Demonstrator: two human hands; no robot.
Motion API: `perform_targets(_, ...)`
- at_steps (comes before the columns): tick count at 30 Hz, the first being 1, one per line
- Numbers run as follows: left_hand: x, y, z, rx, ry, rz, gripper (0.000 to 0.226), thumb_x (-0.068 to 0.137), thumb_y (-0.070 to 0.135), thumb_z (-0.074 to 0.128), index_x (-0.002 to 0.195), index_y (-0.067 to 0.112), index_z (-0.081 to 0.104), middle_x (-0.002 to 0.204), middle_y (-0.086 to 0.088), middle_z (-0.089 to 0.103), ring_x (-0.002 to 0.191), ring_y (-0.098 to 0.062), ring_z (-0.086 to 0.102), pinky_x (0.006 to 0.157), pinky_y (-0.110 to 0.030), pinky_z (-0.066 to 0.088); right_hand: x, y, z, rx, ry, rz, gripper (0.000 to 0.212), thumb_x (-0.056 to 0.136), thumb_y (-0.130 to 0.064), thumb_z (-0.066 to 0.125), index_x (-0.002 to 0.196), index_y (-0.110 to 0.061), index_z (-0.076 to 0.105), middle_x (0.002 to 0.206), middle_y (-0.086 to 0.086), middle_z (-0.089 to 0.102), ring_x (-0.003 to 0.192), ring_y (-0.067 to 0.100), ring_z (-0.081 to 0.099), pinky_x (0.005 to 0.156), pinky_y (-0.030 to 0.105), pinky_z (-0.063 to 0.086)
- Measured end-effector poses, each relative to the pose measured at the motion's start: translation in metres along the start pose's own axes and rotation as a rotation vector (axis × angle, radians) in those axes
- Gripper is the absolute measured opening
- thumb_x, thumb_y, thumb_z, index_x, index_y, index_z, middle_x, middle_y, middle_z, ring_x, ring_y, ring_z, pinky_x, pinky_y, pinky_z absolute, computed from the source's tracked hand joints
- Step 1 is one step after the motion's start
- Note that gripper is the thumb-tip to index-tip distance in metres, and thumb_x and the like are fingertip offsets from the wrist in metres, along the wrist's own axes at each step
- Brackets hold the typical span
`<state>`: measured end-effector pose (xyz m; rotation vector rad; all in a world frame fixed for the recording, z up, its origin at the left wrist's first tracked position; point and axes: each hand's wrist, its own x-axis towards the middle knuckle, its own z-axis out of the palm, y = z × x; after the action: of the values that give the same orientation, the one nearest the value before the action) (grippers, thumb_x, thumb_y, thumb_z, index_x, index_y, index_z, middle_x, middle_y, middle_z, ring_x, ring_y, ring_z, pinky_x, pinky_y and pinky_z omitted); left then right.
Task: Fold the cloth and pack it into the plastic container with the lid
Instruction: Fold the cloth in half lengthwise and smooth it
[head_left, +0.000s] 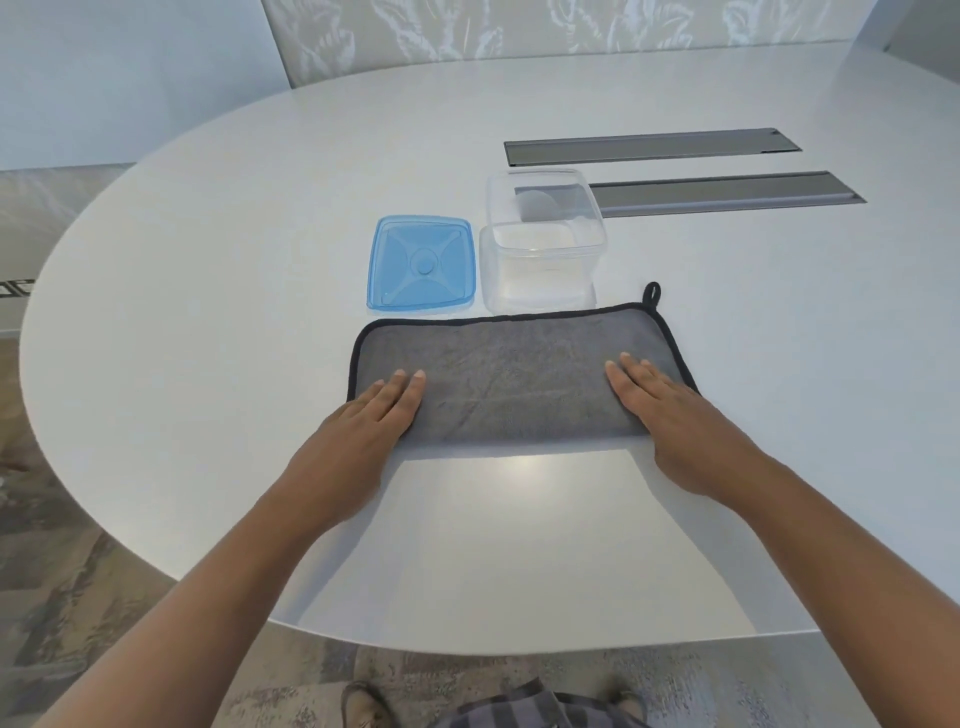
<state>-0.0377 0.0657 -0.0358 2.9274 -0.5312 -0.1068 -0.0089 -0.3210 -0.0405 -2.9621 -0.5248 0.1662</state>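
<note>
So the grey cloth (511, 379) is lying flat on the white oval table (208, 260), folded into a wide rectangle with the folded edge on the near side and the black-trimmed edges along the far side and both ends. There's a little black hanging loop (651, 294) sticking up off the far right corner. Both hands are palm-down on it: the left hand (363, 421) sits on the near left corner with fingers stretched out straight and close together, part of the palm hanging off onto the table, and the right hand (660, 405) does the same thing on the near right corner, fingers flat and extended, not pinching or grabbing anything. Basically both hands are open and just pressing on the fabric. Right behind the cloth is the clear plastic container (543, 244), square-ish, open at the top, nothing in it as far as I can see, and its near wall is pretty much just beside the cloth's far edge. The blue see-through lid (422, 266) is lying flat on the table just left of the container, off it, also close to the cloth's far edge. Further back on the right there are two long dark grey slots (727, 193) set into the tabletop, and the container partly overlaps the view of the nearer one. Patterned floor (62, 597) shows under the table edge.
</note>
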Motion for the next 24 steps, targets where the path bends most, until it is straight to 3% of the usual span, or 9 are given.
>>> perform_targets(5, -0.022, -0.005, -0.002, 0.049, -0.070, 0.004, 0.103, 0.083, -0.016, 0.035, 0.148, 0.033, -0.028, 0.171, 0.008, -0.009, 0.158, -0.015, -0.004, 0.126, -0.026, 0.006, -0.020, -0.008, -0.003, -0.009, -0.052, -0.029, 0.100, 0.081, 0.021, 0.030, 0.161, -0.027, -0.006, 0.171, -0.006, -0.007, 0.156, 0.013, -0.005, 0.116, 0.018, -0.004)
perform_targets(9, -0.034, 0.001, -0.011, 0.062, -0.166, -0.026, 0.102, 0.086, -0.016, 0.035, 0.157, 0.032, -0.020, 0.167, 0.011, -0.020, 0.157, -0.014, -0.011, 0.125, -0.026, 0.003, -0.038, -0.018, -0.010, -0.034, -0.109, -0.035, 0.099, 0.084, 0.016, 0.029, 0.161, -0.034, -0.009, 0.170, -0.007, -0.011, 0.157, 0.017, -0.005, 0.124, 0.030, 0.011)
perform_targets(12, -0.036, 0.007, -0.021, 0.007, -0.268, -0.085, 0.100, 0.088, -0.012, 0.036, 0.161, 0.035, -0.013, 0.167, 0.013, -0.023, 0.156, -0.012, -0.015, 0.127, -0.031, 0.003, -0.047, -0.022, -0.016, -0.073, -0.144, -0.027, 0.099, 0.087, 0.011, 0.032, 0.159, -0.038, -0.014, 0.170, -0.008, -0.015, 0.157, 0.018, -0.006, 0.124, 0.034, 0.013)
perform_targets(14, -0.031, 0.013, -0.028, -0.041, -0.271, -0.082, 0.090, 0.094, 0.003, 0.042, 0.162, 0.037, -0.006, 0.168, 0.014, -0.020, 0.156, -0.012, -0.015, 0.127, -0.033, 0.004, -0.046, -0.023, -0.019, -0.064, -0.139, -0.015, 0.100, 0.086, 0.012, 0.034, 0.159, -0.039, -0.012, 0.170, -0.009, -0.013, 0.157, 0.017, -0.006, 0.123, 0.033, 0.013)
perform_targets(17, -0.015, 0.034, -0.027, -0.083, -0.176, 0.063, 0.079, 0.099, 0.038, 0.049, 0.162, 0.040, 0.002, 0.170, 0.016, -0.008, 0.157, -0.011, -0.007, 0.128, -0.038, 0.007, -0.042, -0.022, -0.020, -0.040, -0.120, -0.014, 0.099, 0.085, 0.015, 0.033, 0.161, -0.036, -0.005, 0.170, -0.010, -0.008, 0.157, 0.013, -0.002, 0.123, 0.031, 0.017)
perform_targets(20, -0.007, 0.054, -0.009, -0.029, -0.186, 0.078, 0.075, 0.097, 0.073, 0.025, 0.159, 0.047, -0.009, 0.170, 0.015, -0.013, 0.157, -0.014, -0.013, 0.128, -0.045, -0.001, -0.042, -0.017, -0.018, -0.016, -0.102, -0.013, 0.100, 0.082, 0.019, 0.029, 0.162, -0.034, 0.001, 0.170, -0.012, -0.001, 0.156, 0.010, 0.002, 0.121, 0.026, 0.016)
perform_targets(24, -0.011, 0.054, 0.009, 0.039, -0.131, 0.009, 0.084, 0.087, 0.089, 0.007, 0.158, 0.049, -0.015, 0.168, 0.018, -0.018, 0.156, -0.018, -0.019, 0.125, -0.055, -0.007, -0.042, -0.006, -0.021, 0.008, -0.056, 0.022, 0.102, 0.077, 0.023, 0.028, 0.162, -0.032, 0.014, 0.169, -0.012, 0.012, 0.155, 0.007, 0.007, 0.119, 0.023, 0.018)
